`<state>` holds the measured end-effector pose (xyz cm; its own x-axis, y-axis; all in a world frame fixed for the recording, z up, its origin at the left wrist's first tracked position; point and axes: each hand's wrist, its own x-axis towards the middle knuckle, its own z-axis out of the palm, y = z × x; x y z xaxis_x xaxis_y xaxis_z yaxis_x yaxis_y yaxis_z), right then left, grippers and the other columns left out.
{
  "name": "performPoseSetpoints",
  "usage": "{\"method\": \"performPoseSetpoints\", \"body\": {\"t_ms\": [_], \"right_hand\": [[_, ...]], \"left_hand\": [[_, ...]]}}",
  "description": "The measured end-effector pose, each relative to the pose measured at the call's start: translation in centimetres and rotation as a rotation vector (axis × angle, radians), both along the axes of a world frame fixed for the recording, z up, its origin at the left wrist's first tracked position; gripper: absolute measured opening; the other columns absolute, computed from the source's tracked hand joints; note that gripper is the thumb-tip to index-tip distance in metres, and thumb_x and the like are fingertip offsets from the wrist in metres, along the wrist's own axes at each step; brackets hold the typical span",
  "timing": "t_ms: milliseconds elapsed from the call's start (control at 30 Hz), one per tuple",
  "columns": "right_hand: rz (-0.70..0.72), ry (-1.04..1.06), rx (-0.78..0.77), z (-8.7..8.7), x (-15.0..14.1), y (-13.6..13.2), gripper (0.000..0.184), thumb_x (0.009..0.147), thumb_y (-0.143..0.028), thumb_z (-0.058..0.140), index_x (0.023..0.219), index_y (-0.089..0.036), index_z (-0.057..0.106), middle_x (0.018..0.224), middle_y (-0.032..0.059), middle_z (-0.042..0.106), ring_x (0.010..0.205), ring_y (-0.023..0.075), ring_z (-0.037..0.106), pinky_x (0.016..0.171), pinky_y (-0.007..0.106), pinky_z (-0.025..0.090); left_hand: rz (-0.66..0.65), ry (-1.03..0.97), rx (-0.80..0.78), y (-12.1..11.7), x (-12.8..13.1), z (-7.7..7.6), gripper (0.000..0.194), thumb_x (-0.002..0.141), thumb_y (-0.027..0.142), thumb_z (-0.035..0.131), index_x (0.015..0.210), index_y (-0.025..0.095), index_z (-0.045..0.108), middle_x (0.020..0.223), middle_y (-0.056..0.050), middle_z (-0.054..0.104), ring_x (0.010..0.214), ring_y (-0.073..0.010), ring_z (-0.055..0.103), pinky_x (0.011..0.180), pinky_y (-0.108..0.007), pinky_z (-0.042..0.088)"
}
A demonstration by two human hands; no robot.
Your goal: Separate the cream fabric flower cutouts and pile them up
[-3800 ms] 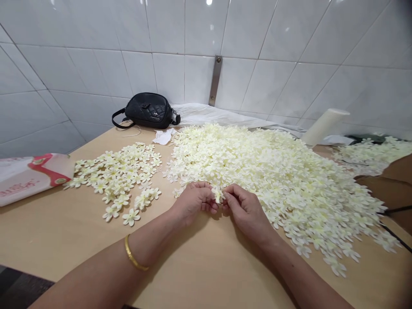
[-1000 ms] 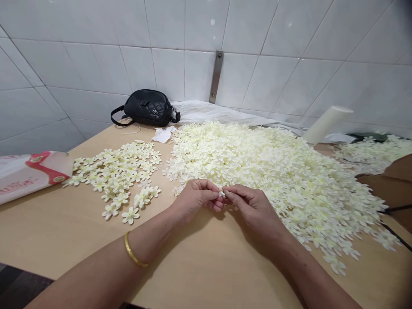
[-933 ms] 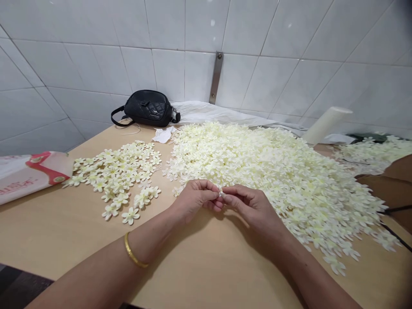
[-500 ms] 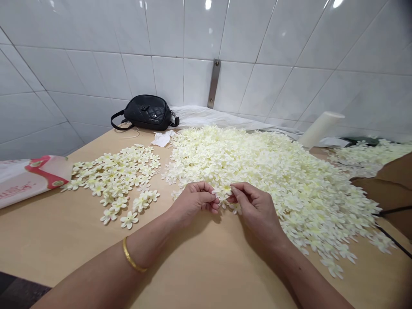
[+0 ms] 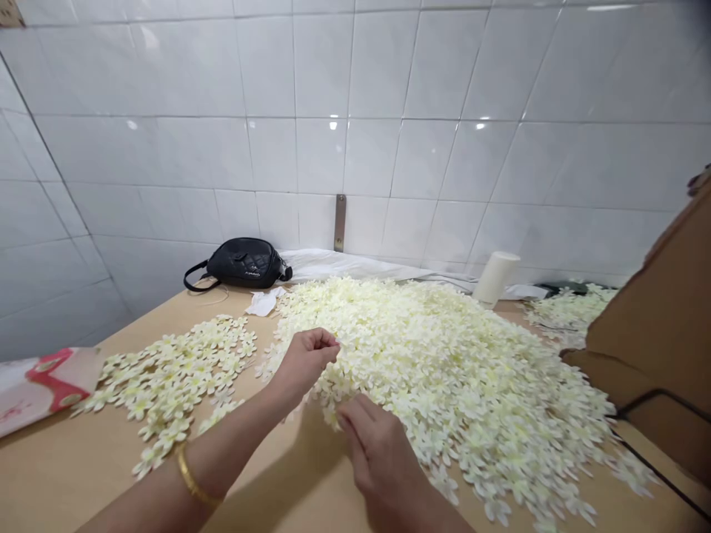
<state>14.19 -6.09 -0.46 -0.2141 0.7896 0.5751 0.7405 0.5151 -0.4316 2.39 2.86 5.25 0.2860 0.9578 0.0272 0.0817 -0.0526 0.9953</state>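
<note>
A big heap of small cream fabric flowers [image 5: 444,370] covers the middle and right of the wooden table [image 5: 289,481]. A thinner, flatter spread of the same flowers [image 5: 178,370] lies to its left. My left hand [image 5: 305,359], with a gold bangle on the wrist, hangs at the heap's near-left edge with its fingers curled shut; what they pinch is hidden. My right hand [image 5: 378,455] rests lower on the heap's front edge, back of the hand toward me, fingers bent down onto the flowers.
A black quilted bag [image 5: 241,263] sits at the back by the tiled wall, with crumpled white paper [image 5: 264,302] and white cloth [image 5: 344,263] beside it. A white cylinder [image 5: 496,277] stands behind the heap. A brown cardboard box [image 5: 655,340] fills the right. A red-and-white packet [image 5: 38,385] lies left.
My head has tilted up, showing more wall. My hands, which met over one flower, have separated: the left rose toward the heap, the right dropped to its front edge.
</note>
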Motion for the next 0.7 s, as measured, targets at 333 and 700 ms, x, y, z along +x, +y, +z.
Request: {"method": "performPoseSetpoints", "body": {"t_ms": [333,700], "right_hand": [[-0.022,0.065,0.109,-0.2,0.6,0.1,0.020,0.081,-0.009,0.035,0.073,-0.017,0.051,0.066,0.0037,0.051,0.059,0.0135,0.048,0.053,0.023,0.036],[-0.197,0.118,0.324,0.7,2.0,0.5,0.015,0.081,-0.010,0.042,0.081,-0.017,0.056,0.075,0.0062,0.056,0.071,0.0163,0.052,0.064,0.029,0.043]], "left_hand": [[0.090,0.178,0.285,4.5,4.5,1.8,0.004,0.058,0.012,0.055,0.061,0.015,0.054,0.049,0.005,0.044,0.047,-0.0074,0.037,0.046,-0.021,0.026],[-0.199,-0.185,-0.270,-4.5,-1.3,-2.4,0.028,0.069,0.037,0.060,0.068,0.009,0.061,0.064,-0.005,0.060,0.057,-0.0111,0.053,0.059,-0.024,0.040]]}}
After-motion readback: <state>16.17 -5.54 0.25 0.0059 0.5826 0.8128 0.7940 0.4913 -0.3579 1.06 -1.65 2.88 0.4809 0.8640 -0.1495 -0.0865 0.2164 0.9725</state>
